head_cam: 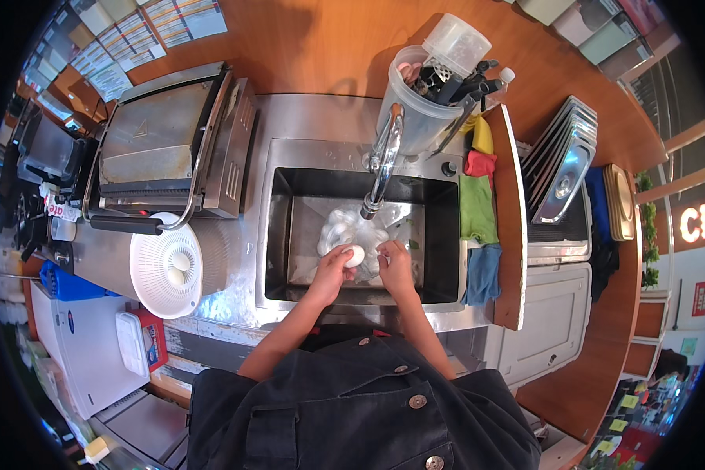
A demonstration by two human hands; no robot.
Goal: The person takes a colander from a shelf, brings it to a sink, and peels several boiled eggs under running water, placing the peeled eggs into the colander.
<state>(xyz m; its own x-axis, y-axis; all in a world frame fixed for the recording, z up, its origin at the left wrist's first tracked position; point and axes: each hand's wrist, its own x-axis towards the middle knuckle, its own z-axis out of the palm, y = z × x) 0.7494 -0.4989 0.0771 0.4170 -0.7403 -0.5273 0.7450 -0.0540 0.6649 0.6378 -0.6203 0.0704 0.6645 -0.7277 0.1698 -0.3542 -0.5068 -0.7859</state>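
Note:
My left hand (pixel 331 271) grips a white egg (pixel 354 256) between thumb and fingers, above the sink basin (pixel 440 235). My right hand (pixel 396 267) is just to the right of the egg, apart from it, with bent fingers; whether something small is in them cannot be made out. Beneath both hands, a clear plastic bag (pixel 343 226) with white rounded things in it lies in the basin. The curved metal faucet (pixel 382 170) reaches over the bag. Left of the sink stands a white plastic colander (pixel 147 258) with two white eggs (pixel 180 268) inside.
A contact grill (pixel 158 135) stands at the left, its handle (pixel 126 225) overlapping the colander's rim. Behind the faucet is a plastic tub (pixel 411 126) of utensils. Coloured cloths (pixel 477 208) hang along the right wooden panel (pixel 508 235), beyond which metal pans (pixel 564 164) stand.

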